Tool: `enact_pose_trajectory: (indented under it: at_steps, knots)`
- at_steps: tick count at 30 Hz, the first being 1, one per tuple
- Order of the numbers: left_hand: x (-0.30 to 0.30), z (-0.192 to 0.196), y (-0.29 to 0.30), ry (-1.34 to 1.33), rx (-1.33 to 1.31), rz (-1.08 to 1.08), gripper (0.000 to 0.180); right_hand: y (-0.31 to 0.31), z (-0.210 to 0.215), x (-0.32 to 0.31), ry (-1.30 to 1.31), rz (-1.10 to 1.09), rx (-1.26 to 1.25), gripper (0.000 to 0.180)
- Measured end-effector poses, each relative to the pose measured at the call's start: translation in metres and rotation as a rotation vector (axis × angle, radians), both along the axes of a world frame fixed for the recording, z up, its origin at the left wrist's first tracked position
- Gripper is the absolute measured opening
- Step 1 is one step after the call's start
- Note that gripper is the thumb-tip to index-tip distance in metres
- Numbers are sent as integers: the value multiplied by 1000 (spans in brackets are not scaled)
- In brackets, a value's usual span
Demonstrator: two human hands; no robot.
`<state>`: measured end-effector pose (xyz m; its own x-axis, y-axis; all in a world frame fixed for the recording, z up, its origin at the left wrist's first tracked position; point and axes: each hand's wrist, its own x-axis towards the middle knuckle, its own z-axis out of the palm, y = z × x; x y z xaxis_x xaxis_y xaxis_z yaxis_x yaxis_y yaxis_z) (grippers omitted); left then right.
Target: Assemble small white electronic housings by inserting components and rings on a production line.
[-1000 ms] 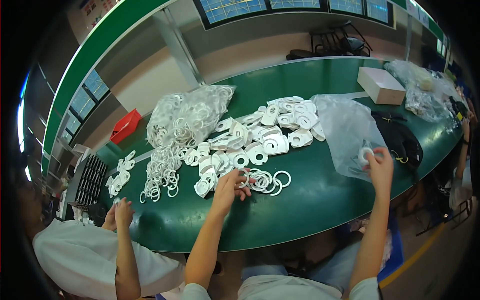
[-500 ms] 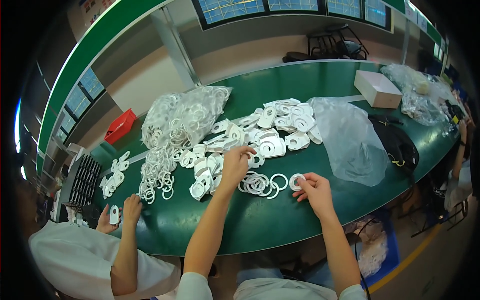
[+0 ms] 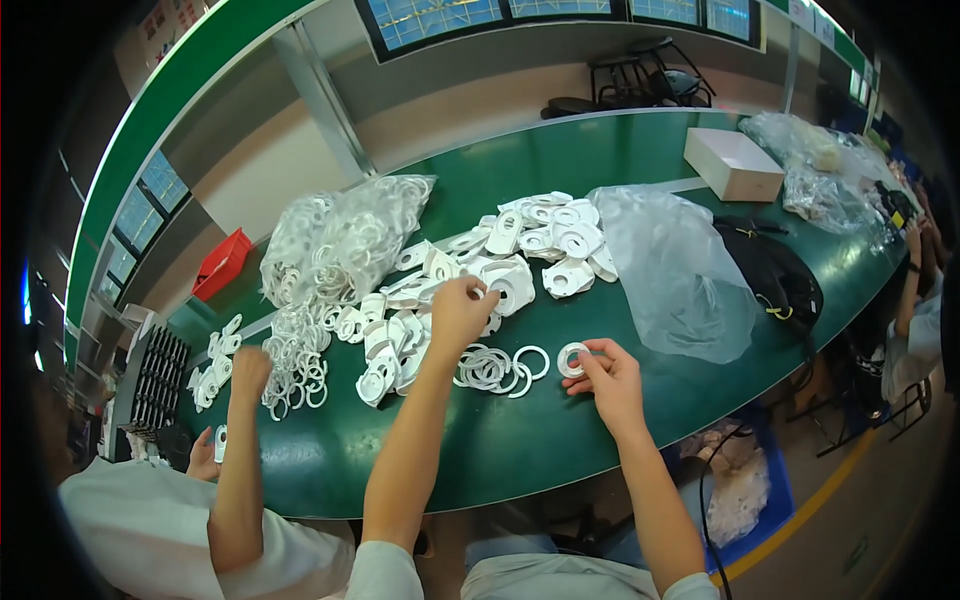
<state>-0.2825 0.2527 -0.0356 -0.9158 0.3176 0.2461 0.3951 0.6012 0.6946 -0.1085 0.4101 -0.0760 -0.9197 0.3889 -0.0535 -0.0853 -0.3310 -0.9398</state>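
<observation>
My right hand [image 3: 608,382] pinches a white round ring-shaped part [image 3: 572,360] between thumb and fingers, just above the table. My left hand [image 3: 460,315] reaches over the front of a pile of white plastic plates with round holes [image 3: 540,235]. Its fingers are closed at the edge of the pile, and what they grip is mostly hidden. Between my hands lies a small heap of loose white rings [image 3: 486,368], with a single ring [image 3: 531,362] at its right side.
A clear bag of rings [image 3: 345,235] stands behind a loose ring heap [image 3: 295,350]. A co-worker's hands [image 3: 250,372] are at the left. An empty-looking plastic bag [image 3: 680,280], black bag [image 3: 770,270], white box [image 3: 735,165] and red bin [image 3: 222,264] lie on the green table [image 3: 480,450].
The view has shifted slightly. My left hand has curled inward at the pile; my right hand still holds the round part. The co-worker's nearer hand has lifted away from the table edge.
</observation>
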Motion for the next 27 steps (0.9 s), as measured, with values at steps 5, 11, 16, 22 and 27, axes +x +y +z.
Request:
enact_pose_trajectory:
  at_steps: [5, 11, 16, 22, 27]
  knots:
    - [82, -10, -4, -113, 434, 11, 21, -12, 11, 3, 33, -66, 19, 22]
    - [136, -19, -2, -536, 903, -77, 23, -51, 11, 0, 101, -252, 168, 20]
    - [151, -28, 0, -534, 946, -174, 21, -59, 11, 5, 173, -365, 327, 23]
    - [156, -30, 2, -719, 1267, -184, 16, -67, 13, 6, 250, -274, 23, 25]
    - [155, -16, -1, -494, 899, -80, 17, -55, -6, 4, 246, -146, 55, 24]
